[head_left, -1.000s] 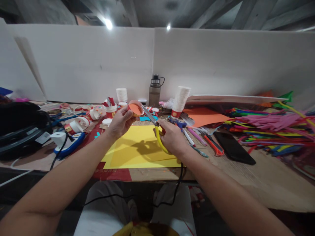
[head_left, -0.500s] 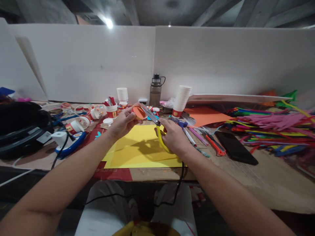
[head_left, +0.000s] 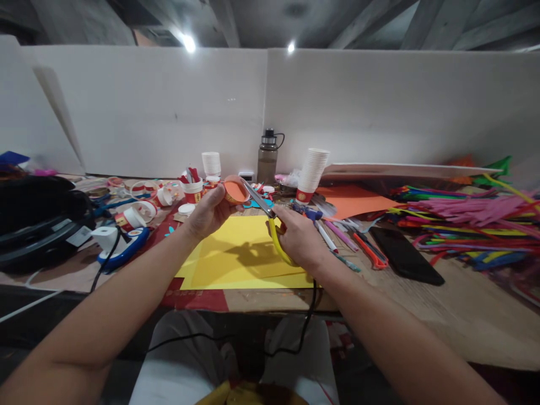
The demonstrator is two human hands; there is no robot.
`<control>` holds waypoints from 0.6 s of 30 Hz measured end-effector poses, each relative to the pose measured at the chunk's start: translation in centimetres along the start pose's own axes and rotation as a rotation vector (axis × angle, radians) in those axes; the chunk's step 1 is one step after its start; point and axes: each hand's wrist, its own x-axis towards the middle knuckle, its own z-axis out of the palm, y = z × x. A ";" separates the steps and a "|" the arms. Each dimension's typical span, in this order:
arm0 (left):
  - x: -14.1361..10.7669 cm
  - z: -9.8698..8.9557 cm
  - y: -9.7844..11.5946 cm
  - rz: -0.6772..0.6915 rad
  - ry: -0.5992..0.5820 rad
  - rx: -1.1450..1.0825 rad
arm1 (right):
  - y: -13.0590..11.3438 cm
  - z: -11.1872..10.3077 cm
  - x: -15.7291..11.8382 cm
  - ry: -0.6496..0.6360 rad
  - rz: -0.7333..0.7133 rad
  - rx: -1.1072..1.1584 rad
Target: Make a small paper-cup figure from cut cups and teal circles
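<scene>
My left hand (head_left: 211,212) holds up a small cup piece (head_left: 236,191) with an orange round inside, its fingers wrapped round the near side. In my right hand (head_left: 297,233) are scissors (head_left: 276,239) with yellow handles. Their metal blades point up and left, with the tips at the right edge of the cup piece. Whether the blades touch it is hard to tell. Beneath both hands lie yellow sheets (head_left: 215,261) on the table, with the hands' shadow on them.
Behind stand a bottle (head_left: 268,157), a tall cup stack (head_left: 312,174) and a cup of red-handled tools (head_left: 193,191). Pens (head_left: 327,236), a black phone (head_left: 405,256) and colourful pipe cleaners (head_left: 472,219) lie right. Cut cups and a blue-based device (head_left: 122,253) are left.
The cup piece has turned in my left hand, showing more of its orange inside. My right hand and the scissors have barely moved. The whole view has shifted slightly.
</scene>
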 end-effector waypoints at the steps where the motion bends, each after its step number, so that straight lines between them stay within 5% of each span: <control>1: 0.0 0.1 0.0 0.005 0.014 -0.009 | 0.0 0.0 0.0 0.003 -0.002 0.001; 18: -0.2 -0.2 -0.4 -0.065 -0.002 -0.033 | 0.1 0.2 0.0 0.008 0.008 -0.059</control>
